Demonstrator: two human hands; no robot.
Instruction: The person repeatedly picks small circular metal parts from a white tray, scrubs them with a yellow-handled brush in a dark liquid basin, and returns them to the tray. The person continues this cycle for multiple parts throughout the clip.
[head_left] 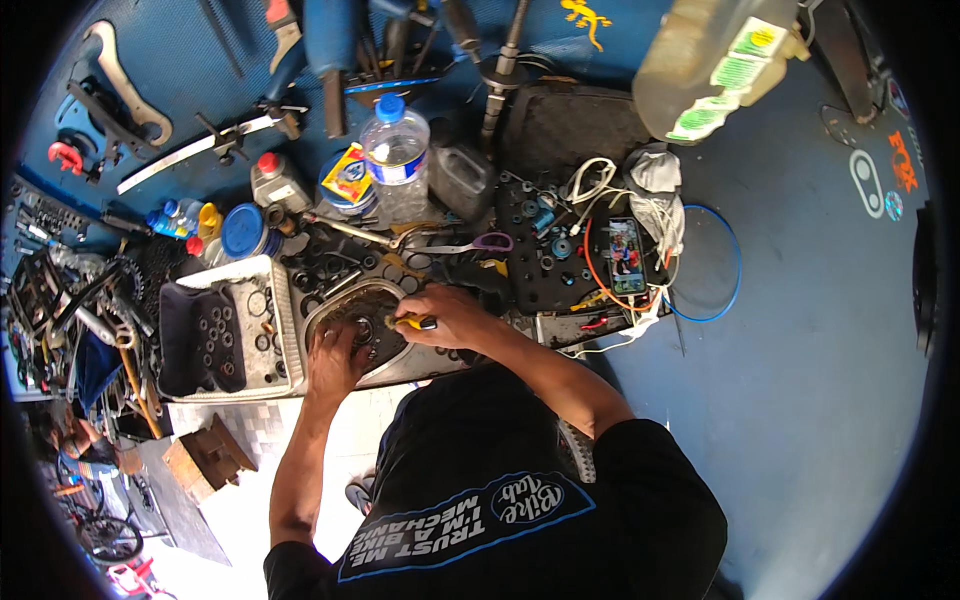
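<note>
Both hands work over a shallow metal tray [330,310] that sits near the front edge of a cluttered bench [800,300] with a blue top. The left hand [335,362] rests inside the tray, its fingers curled together around a small dark round part [362,328]; whether they truly clamp it or only steady it cannot be told, since the knuckles hide the grip. The right hand [450,315] reaches in from the other side, its fingers closed on a small tool with a yellow handle [410,322], whose tip points toward the round part and lies just beside the left fingertips. Left of the tray stands a white basket [285,345] holding a dark cloth and many small rings and washers. Behind the tray lie scissors with purple handles [478,243], a clear plastic water bottle with a blue cap [396,150], a blue lidded tin [242,230] and a grey can with a red cap [277,180]. To the right, a black foam mat [540,265] carries small parts, and a phone [627,256] with a lit screen lies on it among white and orange cables. A blue hoop of cable [722,262] rests on the bare bench beyond the phone.
</note>
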